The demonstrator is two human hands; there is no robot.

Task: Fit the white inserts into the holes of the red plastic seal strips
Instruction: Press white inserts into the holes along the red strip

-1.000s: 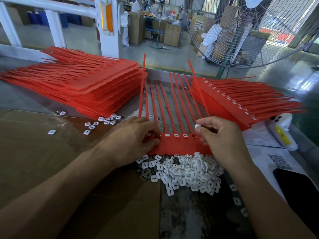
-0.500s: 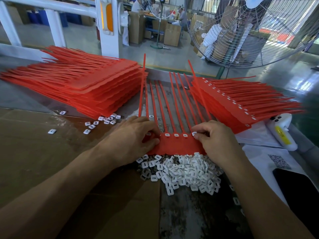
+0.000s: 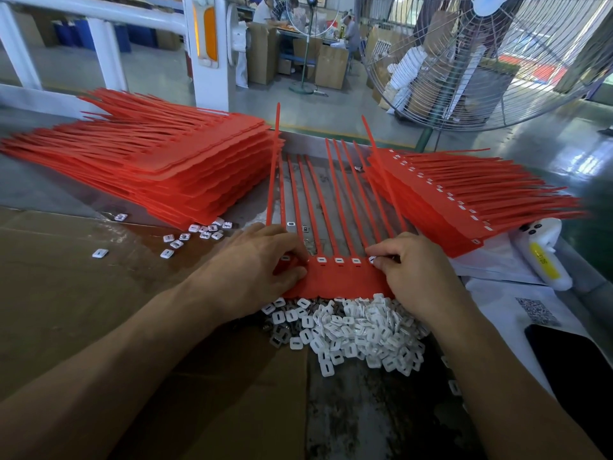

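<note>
A red sheet of joined seal strips (image 3: 338, 277) lies flat in front of me, its thin tails running away toward the far edge. White inserts (image 3: 338, 260) sit in several holes along its row. My left hand (image 3: 252, 267) pinches the sheet's left end with thumb and fingers. At the right end of the row my right hand (image 3: 414, 270) pinches a white insert (image 3: 372, 259) against a hole. A heap of loose white inserts (image 3: 351, 330) lies just below the sheet, between my wrists.
A tall stack of red sheets (image 3: 159, 161) fills the left. Another stack with inserts fitted (image 3: 457, 200) fans out on the right. Stray inserts (image 3: 199, 232) lie on the cardboard. At the right sit a white handheld device (image 3: 544, 250), papers and a dark phone (image 3: 570, 356); a big fan (image 3: 481, 61) stands behind.
My right hand came down from above the sheet with an insert and now holds it at the row's right end. The left hand has stayed on the left end.
</note>
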